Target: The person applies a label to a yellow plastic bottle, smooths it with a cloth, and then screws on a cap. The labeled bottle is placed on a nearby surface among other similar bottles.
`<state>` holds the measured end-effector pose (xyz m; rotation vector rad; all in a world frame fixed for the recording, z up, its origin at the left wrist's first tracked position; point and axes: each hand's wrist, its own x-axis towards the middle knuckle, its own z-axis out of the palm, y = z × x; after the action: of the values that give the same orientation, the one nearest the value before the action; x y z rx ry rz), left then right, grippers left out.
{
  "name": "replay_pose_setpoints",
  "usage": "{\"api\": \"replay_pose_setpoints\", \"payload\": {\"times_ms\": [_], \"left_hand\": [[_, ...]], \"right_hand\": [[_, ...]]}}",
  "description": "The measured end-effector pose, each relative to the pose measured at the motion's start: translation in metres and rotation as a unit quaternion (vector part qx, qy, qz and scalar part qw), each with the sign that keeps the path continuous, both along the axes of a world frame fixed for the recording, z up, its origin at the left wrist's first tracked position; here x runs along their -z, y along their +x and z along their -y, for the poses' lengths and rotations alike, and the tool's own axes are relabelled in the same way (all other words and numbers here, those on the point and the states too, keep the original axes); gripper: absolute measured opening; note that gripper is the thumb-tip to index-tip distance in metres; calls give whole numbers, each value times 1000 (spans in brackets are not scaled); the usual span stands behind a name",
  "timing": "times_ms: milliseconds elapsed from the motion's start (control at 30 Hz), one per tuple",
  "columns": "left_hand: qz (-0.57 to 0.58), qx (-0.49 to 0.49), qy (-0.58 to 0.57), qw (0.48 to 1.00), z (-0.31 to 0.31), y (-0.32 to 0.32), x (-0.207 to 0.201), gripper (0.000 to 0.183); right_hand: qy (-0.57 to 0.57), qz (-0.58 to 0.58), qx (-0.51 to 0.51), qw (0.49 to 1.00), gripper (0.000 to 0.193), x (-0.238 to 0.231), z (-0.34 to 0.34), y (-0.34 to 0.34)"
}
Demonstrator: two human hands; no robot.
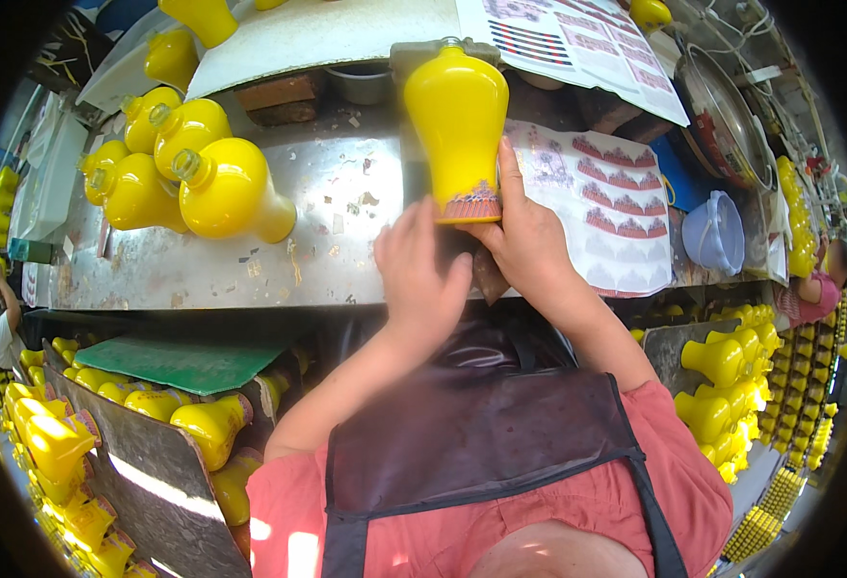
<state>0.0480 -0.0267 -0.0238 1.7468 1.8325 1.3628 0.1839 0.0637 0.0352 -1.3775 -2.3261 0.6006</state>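
Observation:
A glossy yellow bottle lies with its neck pointing away from me, resting on a grey support at the far side. Around its base runs a red and blue patterned decal band. My right hand is closed on the base end, with a finger stretched along the right side. My left hand is at the lower left of the base, fingers stretched out and thumb apart. It is slightly blurred, and its fingertips reach the edge of the base. Beside the bottle on the right lies a sheet of decals, partly used.
Several yellow bottles stand at the left of the metal table. A second decal sheet lies at the back, and a light-blue bucket hangs at the right. Crates of decorated bottles flank me; other people are at both edges.

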Motion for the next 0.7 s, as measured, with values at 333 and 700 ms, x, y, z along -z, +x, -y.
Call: {"api": "replay_pose_setpoints", "payload": {"times_ms": [333, 700], "left_hand": [[118, 19, -41, 992, -12, -3, -6, 65], [126, 110, -204, 965, -31, -27, -33, 46]], "right_hand": [[-59, -48, 6, 997, 100, -2, -6, 3], [-29, -71, -31, 997, 100, -9, -10, 12]]}}
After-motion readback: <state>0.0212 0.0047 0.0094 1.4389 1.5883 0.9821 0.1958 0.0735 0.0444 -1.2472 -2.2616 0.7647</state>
